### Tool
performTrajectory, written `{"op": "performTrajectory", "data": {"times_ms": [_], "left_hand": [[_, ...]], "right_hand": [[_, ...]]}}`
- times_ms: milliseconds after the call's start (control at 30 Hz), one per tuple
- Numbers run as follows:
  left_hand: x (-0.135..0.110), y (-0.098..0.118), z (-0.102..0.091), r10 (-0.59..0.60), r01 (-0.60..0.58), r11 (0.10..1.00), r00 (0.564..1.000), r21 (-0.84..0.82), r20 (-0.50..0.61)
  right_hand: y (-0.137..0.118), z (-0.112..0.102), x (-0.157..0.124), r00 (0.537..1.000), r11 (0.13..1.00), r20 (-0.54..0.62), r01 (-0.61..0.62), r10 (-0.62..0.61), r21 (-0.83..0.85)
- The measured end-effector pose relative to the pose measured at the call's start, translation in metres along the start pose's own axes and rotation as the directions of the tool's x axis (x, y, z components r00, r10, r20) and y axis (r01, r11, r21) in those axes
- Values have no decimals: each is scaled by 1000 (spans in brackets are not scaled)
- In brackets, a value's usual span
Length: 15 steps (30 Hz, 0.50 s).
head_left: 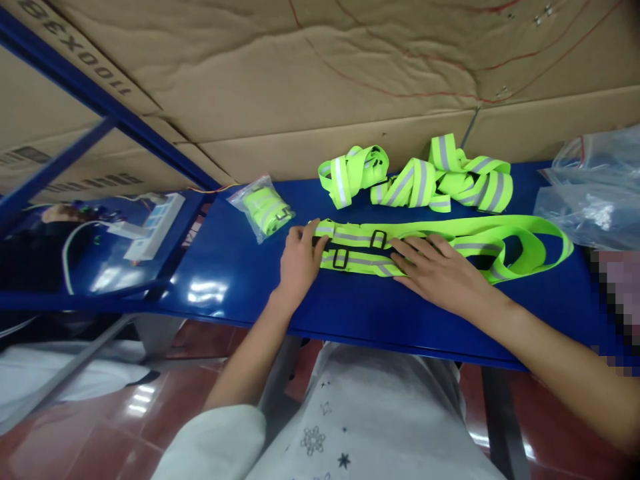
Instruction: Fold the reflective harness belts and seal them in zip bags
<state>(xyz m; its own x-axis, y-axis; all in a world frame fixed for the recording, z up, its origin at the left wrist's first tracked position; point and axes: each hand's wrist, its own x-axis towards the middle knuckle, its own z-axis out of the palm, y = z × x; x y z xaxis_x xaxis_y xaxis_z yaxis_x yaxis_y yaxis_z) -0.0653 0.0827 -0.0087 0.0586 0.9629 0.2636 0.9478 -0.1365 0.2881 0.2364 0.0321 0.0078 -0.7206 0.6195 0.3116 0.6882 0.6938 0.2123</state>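
Note:
A neon-yellow reflective strap (530,230) with grey stripes and black buckles lies in long loops on the blue table in the head view. My left hand (301,261) pinches its left end, fingers and thumb closed around the bunched bands. Across the middle of the strap rests my right hand (443,270), palm down with the fingers stretched out and pressing on the bands. Between the two hands, two black buckles sit on parallel stretches of strap. The loops on the right spread loosely past my right hand.
Several rolled reflective straps (415,183) lie at the back by the cardboard wall (300,80). A bagged strap (267,210) is left of my left hand. Clear plastic bags (583,193) lie at the right. Beyond the blue frame is a power strip (155,227).

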Motion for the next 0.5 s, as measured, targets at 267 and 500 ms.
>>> {"op": "performTrajectory", "data": {"times_ms": [267,500], "left_hand": [[4,-9,-2,-33,34,998,999,-54,14],[4,-10,-2,2,0,996,1000,-89,19]], "right_hand": [[15,15,0,998,968,18,-62,60,243],[6,7,18,907,887,132,-420,400,192]]}}
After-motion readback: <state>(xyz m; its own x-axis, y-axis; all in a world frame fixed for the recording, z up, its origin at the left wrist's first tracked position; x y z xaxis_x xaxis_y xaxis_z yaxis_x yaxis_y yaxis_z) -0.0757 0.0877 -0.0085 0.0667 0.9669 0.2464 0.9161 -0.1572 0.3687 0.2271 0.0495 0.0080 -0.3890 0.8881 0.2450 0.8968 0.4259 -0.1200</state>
